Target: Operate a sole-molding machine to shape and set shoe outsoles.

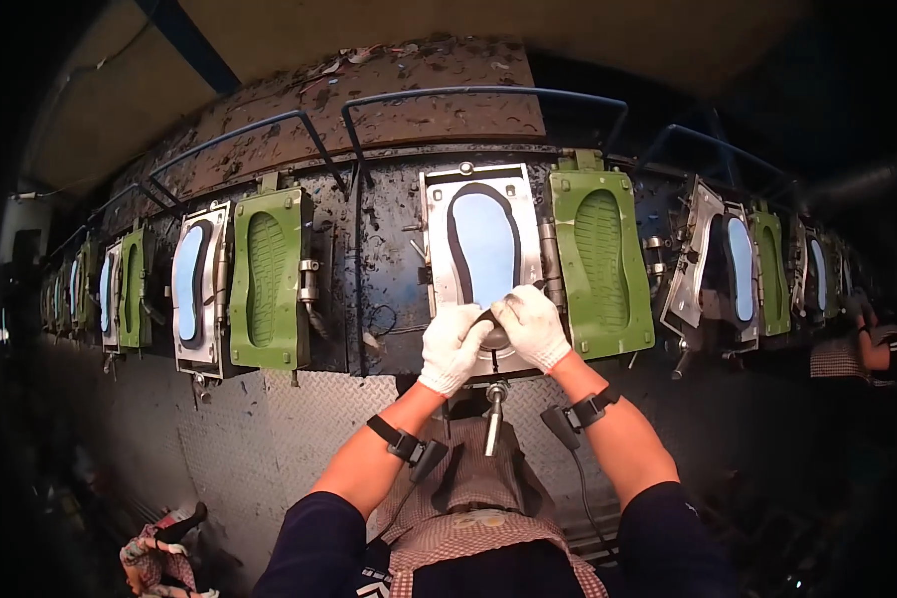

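In front of me lies an open metal mould half (435, 239) with a shoe sole in it: a light blue insole piece (483, 249) inside a black rim (455, 249). At its near end, my left hand (452, 344) and my right hand (530, 327), both in white gloves, are close together. Their fingers are closed in a pinch on the black edge of the sole, the right a little farther up than the left. The fingers partly hide the near end of the sole. Hinged at the right is the green mould half (602, 259), with a ribbed sole-shaped hollow.
More open moulds line the bench on both sides, including a green half (267, 279) and blue-filled halves (191, 284). A metal handle (494, 419) juts toward me. Blue rails (483, 93) run behind. Other people appear at lower left (159, 558) and far right (872, 349).
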A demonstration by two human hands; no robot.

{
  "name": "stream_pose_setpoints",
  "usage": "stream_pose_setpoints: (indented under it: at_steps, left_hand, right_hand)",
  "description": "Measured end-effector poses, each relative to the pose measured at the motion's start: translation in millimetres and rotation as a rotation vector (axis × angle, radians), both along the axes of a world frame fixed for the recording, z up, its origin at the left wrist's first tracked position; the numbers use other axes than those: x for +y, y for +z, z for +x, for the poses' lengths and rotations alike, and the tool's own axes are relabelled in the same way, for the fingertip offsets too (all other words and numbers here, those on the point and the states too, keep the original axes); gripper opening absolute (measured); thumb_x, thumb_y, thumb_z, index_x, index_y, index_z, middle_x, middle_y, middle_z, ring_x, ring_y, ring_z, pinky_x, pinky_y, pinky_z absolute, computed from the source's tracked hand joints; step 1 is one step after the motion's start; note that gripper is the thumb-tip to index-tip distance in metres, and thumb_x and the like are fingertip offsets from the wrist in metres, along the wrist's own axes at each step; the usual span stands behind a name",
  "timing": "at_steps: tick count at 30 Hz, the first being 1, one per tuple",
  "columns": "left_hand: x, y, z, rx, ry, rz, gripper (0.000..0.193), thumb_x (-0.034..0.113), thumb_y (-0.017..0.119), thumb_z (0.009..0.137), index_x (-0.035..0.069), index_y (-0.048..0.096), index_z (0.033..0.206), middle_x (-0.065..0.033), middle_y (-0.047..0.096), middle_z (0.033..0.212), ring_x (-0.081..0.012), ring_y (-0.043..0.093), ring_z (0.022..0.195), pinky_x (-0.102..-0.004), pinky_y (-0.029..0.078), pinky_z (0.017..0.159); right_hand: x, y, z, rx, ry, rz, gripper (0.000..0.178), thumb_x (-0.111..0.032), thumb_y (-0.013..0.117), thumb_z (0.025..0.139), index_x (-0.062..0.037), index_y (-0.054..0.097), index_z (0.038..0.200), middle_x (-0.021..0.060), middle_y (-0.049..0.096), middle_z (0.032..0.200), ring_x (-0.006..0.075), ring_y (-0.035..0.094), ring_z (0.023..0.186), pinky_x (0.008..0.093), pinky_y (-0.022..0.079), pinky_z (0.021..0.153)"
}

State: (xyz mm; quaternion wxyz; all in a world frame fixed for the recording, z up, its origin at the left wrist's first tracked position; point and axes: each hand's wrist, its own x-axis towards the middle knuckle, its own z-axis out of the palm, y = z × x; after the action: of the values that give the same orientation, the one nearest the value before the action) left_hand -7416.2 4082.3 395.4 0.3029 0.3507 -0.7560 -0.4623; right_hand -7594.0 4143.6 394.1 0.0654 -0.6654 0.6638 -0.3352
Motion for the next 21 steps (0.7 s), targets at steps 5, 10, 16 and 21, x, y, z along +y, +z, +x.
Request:
stream_pose_setpoints:
  at_steps: [5, 10, 16, 21]
  left_hand:
    - [-13, -7, 12, -0.002, -0.099, -0.196, 0.017, 0.012, 0.075, 0.087, 0.003, 0.073, 0.101, -0.0145, 0.072, 0.100, -0.0335, 0.069, 0.096, -0.0425, 0.055, 0.089]
    - [-31, 9, 6, 0.008, -0.413, -0.435, 0.037, 0.018, 0.080, 0.076, 0.001, 0.069, 0.107, -0.0140, 0.068, 0.104, -0.0345, 0.067, 0.099, -0.0447, 0.054, 0.086]
    - [-44, -3, 10, 0.026, -0.559, -0.478, 0.048, 0.019, 0.084, 0.071, 0.002, 0.070, 0.113, -0.0121, 0.067, 0.107, -0.0324, 0.067, 0.102, -0.0429, 0.056, 0.081]
    - [-40, -11, 18, 0.046, -0.483, -0.491, 0.043, 0.016, 0.084, 0.071, 0.002, 0.071, 0.109, -0.0116, 0.067, 0.108, -0.0309, 0.067, 0.105, -0.0419, 0.056, 0.086]
  right_hand:
    - [4, 5, 5, -0.210, 0.021, 0.070, 0.018, -0.020, 0.071, 0.093, -0.0042, 0.068, 0.085, 0.0125, 0.063, 0.083, 0.0341, 0.061, 0.082, 0.0446, 0.051, 0.075]
    - [-39, 37, -2, -0.043, -0.044, 0.125, 0.011, -0.015, 0.072, 0.090, -0.0050, 0.070, 0.093, 0.0129, 0.065, 0.089, 0.0342, 0.062, 0.086, 0.0465, 0.049, 0.079]
    - [-156, 19, -3, 0.206, -0.106, 0.226, 0.019, -0.019, 0.065, 0.092, -0.0071, 0.069, 0.106, 0.0121, 0.065, 0.101, 0.0333, 0.062, 0.100, 0.0464, 0.048, 0.091]
    - [-164, 13, 5, 0.238, -0.120, 0.243, 0.018, -0.018, 0.062, 0.093, -0.0063, 0.070, 0.105, 0.0128, 0.066, 0.097, 0.0344, 0.063, 0.095, 0.0468, 0.050, 0.089]
